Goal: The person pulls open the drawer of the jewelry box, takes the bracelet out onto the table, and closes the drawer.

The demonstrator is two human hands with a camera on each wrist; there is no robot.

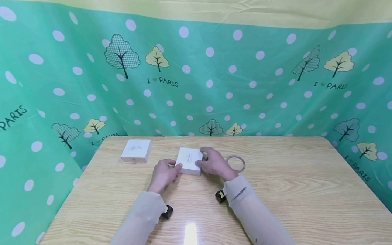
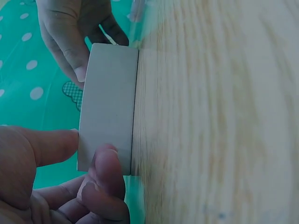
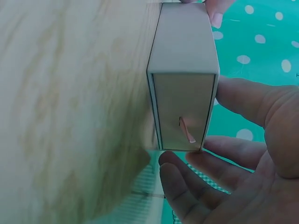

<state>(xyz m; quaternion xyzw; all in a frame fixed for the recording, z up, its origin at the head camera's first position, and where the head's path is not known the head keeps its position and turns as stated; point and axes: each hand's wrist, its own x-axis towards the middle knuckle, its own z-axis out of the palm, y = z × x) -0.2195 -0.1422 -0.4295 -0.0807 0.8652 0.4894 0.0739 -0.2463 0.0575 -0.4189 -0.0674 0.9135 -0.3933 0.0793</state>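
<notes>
On the wooden table, a small white drawer-style gift box lies flat between my two hands, with small lettering on its lid. My left hand grips its left side, thumb at the top edge and fingers against the side wall. From the right, my right hand holds it with the thumb on the lid and the fingers around the far right corner. In the right wrist view, the drawer front faces the right palm and sits closed, and a pink ribbon tab sticks out of it.
A second white gift box stands at the back left of the table. A thin round bangle lies just right of my right hand. Behind the table hangs a green dotted curtain.
</notes>
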